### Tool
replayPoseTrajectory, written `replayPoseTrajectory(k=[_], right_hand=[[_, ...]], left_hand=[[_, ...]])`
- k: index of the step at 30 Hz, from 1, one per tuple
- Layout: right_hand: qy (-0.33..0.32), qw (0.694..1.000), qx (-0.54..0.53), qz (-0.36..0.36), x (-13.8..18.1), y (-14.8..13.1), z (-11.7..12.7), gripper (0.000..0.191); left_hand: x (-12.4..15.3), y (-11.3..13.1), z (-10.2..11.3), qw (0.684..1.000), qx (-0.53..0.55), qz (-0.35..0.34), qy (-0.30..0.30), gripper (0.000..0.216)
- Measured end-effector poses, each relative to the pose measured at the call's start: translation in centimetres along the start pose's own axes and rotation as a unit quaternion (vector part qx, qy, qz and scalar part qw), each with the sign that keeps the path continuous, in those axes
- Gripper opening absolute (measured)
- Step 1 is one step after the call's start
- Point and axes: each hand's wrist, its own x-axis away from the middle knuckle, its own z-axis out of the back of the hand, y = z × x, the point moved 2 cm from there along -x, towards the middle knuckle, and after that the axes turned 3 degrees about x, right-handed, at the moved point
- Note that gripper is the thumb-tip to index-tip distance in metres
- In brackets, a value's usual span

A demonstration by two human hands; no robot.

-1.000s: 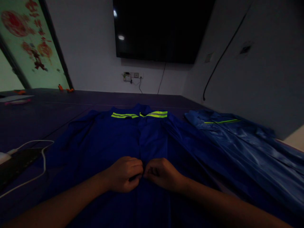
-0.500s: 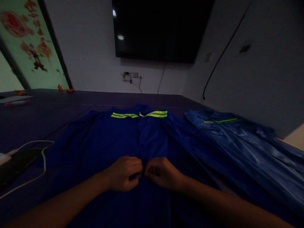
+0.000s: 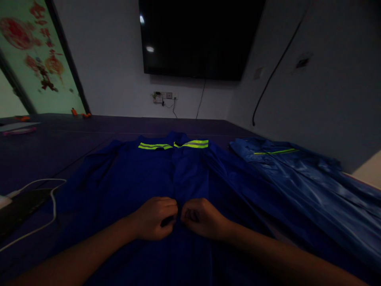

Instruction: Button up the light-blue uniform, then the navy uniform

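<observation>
A dark blue work jacket [image 3: 139,174] lies spread out before me, front up, with yellow-green reflective strips across its chest. My left hand [image 3: 160,217] is closed at the front opening, thumb and fingers pinching the cloth. Just to its right, my right hand [image 3: 202,217] has its fingers curled in and pinches the jacket's front too. A narrow gap separates the two hands. What lies right between the fingertips is too dark to make out.
A second, lighter blue garment [image 3: 297,178] with a yellow-green strip lies at the right by the wall. At the left are a white cable [image 3: 53,198] and a dark flat object [image 3: 22,210]. Orange items [image 3: 74,112] stand near the glass door. A television [image 3: 202,39] hangs ahead.
Both hands keep nearly the same place and pinch at the jacket's front. The view has shifted very slightly; the jacket lies as before.
</observation>
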Motion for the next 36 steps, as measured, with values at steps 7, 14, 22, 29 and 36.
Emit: replayPoseTrajectory(k=[7,14,22,29,36], right_hand=[[-0.001,1.000,0.011,-0.005,-0.02,-0.20,0.09,0.015],[0.003,1.000,0.008,-0.006,0.00,0.17,-0.11,0.013],[-0.002,1.000,0.012,-0.007,-0.03,-0.10,-0.01,0.013],[-0.005,1.000,0.001,-0.014,-0.01,-0.08,0.00,0.015],[-0.005,1.000,-0.002,-0.017,-0.04,-0.12,0.03,0.012]], left_hand=[[-0.15,0.07,0.26,0.999,0.036,0.025,-0.010,0.007],[-0.27,0.25,0.50,0.997,0.067,0.043,-0.017,0.009],[-0.31,0.20,0.54,0.992,0.106,0.063,-0.017,0.012],[-0.32,0.19,0.47,0.992,0.106,0.072,-0.022,0.011],[-0.43,0.35,0.40,0.994,0.081,0.073,0.000,0.011]])
